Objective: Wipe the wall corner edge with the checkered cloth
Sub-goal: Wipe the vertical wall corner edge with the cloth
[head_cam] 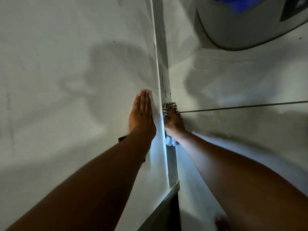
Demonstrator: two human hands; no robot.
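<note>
Against the wall corner edge [164, 90] our right hand [173, 120] presses the checkered cloth [167, 108] clamped under its fingers to scrub, while our left hand [141, 114] lies flat and empty on the wall [66, 64], likely for balance.

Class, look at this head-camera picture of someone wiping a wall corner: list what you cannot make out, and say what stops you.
- Checkered cloth: mostly hidden under the right hand; its full size is unclear.
- Grey appliance, top right: cut off by the frame edge.
- Dark marks on the corner edge: too small to identify.
- Left hand lies flat on the wall, hiding what is beneath.
</note>
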